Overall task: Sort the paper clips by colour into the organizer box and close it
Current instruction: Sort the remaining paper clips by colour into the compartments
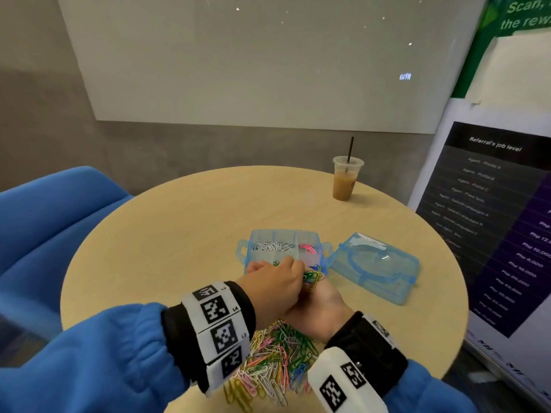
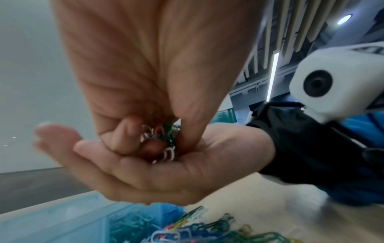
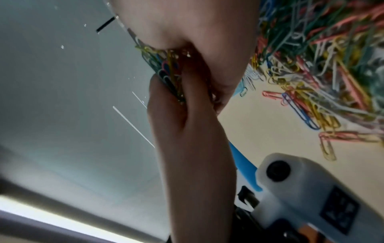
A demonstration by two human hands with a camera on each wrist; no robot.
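Note:
A clear blue organizer box [image 1: 247, 254] stands open on the round table [image 1: 179, 228]. It holds white clips [image 1: 272, 246], pink clips [image 1: 307, 248], one green clip [image 1: 276, 263] and blue clips [image 1: 314, 267] in separate compartments. Its lid [image 1: 375, 266] lies to the right. My right hand [image 1: 322, 293] is palm up just in front of the box, carrying a bunch of mixed clips [image 3: 166, 70]. My left hand [image 1: 298, 269] reaches down into that palm [image 2: 166, 172], and its fingertips [image 2: 129, 131] pinch green and white clips [image 2: 166, 133]. A mixed pile [image 1: 277, 359] lies near the table's front edge.
An iced drink cup [image 1: 346, 180] with a straw stands at the table's far right. A blue chair [image 1: 44, 222] is on the left, and a printed board [image 1: 492, 222] leans on the right. A whiteboard hangs on the wall behind.

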